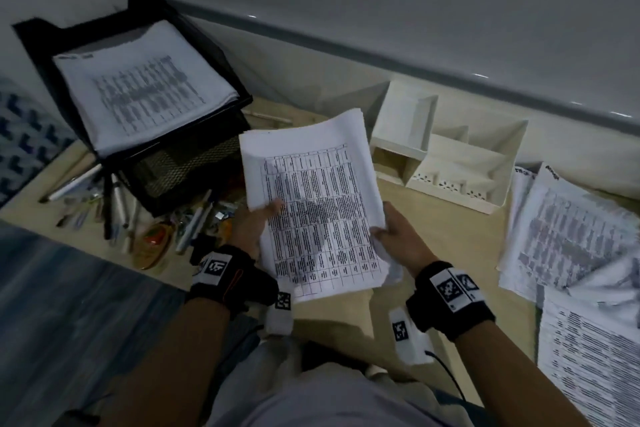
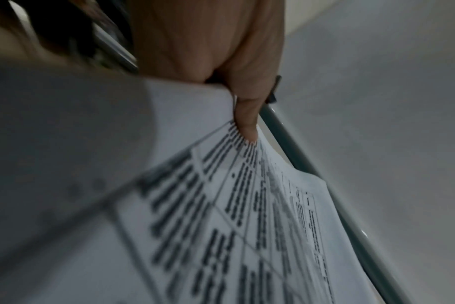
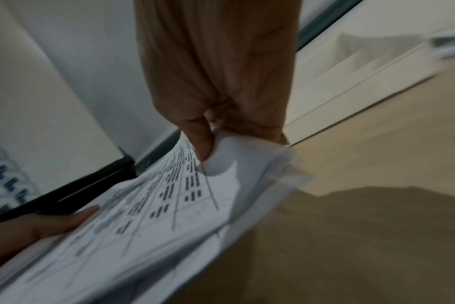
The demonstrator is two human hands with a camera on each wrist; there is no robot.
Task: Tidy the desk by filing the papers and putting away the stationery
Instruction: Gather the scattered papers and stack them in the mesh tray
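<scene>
A stack of printed sheets (image 1: 311,198) with a table on top hangs above the middle of the desk, held by both hands. My left hand (image 1: 258,218) grips its left edge, thumb on top (image 2: 247,123). At the right edge my right hand (image 1: 388,229) pinches the stack (image 3: 169,205) with the thumb (image 3: 200,142) on the top sheet. A black mesh paper tray (image 1: 194,163) stands at the back left, its upper tier holding more printed sheets (image 1: 145,94). Pens and small stationery (image 1: 117,208) lie scattered in front of the tray.
A white desk organiser (image 1: 446,152) with several compartments stands at the back right of the held stack. More loose printed papers (image 1: 571,243) are spread over the right side of the desk. A grey wall runs along the back.
</scene>
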